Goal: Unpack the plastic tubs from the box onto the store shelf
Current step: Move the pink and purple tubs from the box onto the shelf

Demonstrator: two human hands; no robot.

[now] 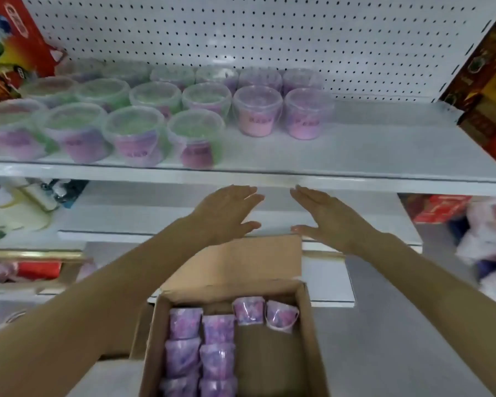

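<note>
Both hands spread flat, fingers straight, nothing held: left hand and right hand side by side, apart, just below front edge of white metal shelf, above far flap of brown cardboard box. Clear-lidded plastic tubs with green and purple filling stand upright in rows on left and middle part of shelf. Purple wrapped plastic tubs lie inside box, mostly along its left wall.
</note>
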